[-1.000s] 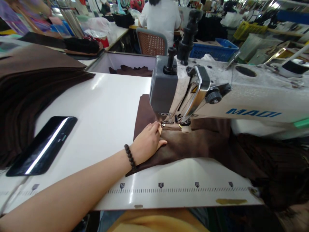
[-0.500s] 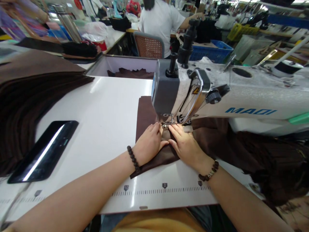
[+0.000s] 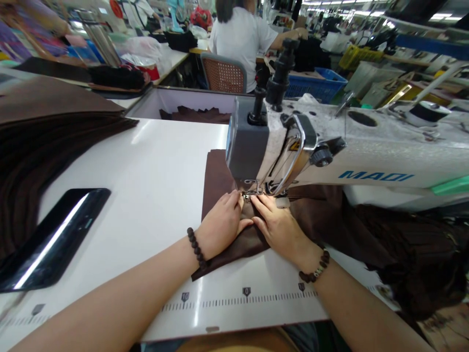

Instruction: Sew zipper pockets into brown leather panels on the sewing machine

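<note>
Dark brown fabric (image 3: 215, 178) lies on the white sewing table under the head of a sewing machine (image 3: 247, 146). My left hand (image 3: 222, 222) rests on it just left of the presser foot (image 3: 248, 195), fingers stretched forward and thumb out to the right. Flat on the cloth at the right of the foot is my right hand (image 3: 282, 226), its fingers extended and slightly apart. The two thumbs almost meet in front of the foot. Under the fingers, the exact stitching point is mostly hidden. More brown fabric trails off to the right, beneath the machine arm.
A thick stack of brown fabric pieces (image 3: 54, 132) covers the left side. A dark glossy phone-like slab (image 3: 54, 239) lies near it. Brown pieces fill the trough (image 3: 146, 105) behind the table. A bunched fabric pile (image 3: 414, 254) sits at right. A person (image 3: 238, 44) sits ahead.
The whole view has shifted slightly, with the scene sitting a little lower and further left. Both hands keep their places on the fabric beside the presser foot.
</note>
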`<action>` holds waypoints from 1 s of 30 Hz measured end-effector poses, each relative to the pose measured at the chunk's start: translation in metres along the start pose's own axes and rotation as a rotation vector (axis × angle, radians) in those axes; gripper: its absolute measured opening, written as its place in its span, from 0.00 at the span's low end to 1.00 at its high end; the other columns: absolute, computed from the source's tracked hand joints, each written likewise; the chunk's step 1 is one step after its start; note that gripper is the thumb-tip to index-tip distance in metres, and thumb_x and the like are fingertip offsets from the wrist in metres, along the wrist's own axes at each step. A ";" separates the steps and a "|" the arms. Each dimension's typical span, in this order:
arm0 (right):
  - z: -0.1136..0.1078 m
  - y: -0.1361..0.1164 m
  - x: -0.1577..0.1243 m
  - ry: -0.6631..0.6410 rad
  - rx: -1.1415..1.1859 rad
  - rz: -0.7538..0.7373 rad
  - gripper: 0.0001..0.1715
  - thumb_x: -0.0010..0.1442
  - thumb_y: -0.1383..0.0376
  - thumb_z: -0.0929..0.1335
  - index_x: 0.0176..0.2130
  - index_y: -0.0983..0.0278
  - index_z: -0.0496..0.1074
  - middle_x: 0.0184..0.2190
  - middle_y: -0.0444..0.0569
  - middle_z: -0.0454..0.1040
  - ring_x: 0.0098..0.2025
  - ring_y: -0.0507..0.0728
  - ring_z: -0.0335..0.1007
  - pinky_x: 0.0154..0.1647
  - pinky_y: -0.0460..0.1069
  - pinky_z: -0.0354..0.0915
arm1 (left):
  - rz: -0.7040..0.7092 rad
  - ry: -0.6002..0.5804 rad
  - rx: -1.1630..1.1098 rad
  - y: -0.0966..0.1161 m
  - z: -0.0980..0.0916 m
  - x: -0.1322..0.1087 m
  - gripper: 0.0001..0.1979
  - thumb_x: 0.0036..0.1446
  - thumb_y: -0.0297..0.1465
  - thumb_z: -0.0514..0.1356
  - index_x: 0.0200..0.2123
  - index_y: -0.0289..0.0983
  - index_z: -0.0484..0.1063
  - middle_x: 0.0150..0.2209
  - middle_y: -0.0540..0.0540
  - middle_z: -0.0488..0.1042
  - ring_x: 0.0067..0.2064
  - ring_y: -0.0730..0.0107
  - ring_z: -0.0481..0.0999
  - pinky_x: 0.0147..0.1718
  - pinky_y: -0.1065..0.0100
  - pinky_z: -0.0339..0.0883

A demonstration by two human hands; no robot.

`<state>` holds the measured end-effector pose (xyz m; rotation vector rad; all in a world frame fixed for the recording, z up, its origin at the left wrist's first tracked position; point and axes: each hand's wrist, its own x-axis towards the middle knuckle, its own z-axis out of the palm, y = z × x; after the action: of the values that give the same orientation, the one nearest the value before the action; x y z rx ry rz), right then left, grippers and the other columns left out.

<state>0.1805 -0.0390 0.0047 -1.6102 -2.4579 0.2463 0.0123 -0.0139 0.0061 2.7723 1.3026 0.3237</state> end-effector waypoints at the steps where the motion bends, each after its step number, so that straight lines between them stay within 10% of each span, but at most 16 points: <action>1: 0.000 0.000 0.000 0.001 0.001 -0.001 0.26 0.63 0.62 0.56 0.59 0.67 0.55 0.56 0.56 0.60 0.59 0.61 0.51 0.57 0.63 0.52 | 0.002 0.004 -0.005 0.000 0.000 0.000 0.25 0.54 0.40 0.59 0.46 0.23 0.64 0.47 0.32 0.66 0.49 0.55 0.66 0.50 0.58 0.61; 30: -0.001 0.003 0.007 0.024 -0.011 0.024 0.24 0.63 0.62 0.56 0.56 0.68 0.60 0.55 0.54 0.62 0.55 0.60 0.57 0.56 0.60 0.55 | -0.009 -0.001 -0.018 -0.001 0.001 0.005 0.23 0.53 0.37 0.60 0.44 0.23 0.66 0.45 0.31 0.67 0.50 0.52 0.65 0.49 0.57 0.62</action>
<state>0.1804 -0.0318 0.0050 -1.6385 -2.4277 0.2155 0.0153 -0.0093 0.0062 2.7508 1.3054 0.3322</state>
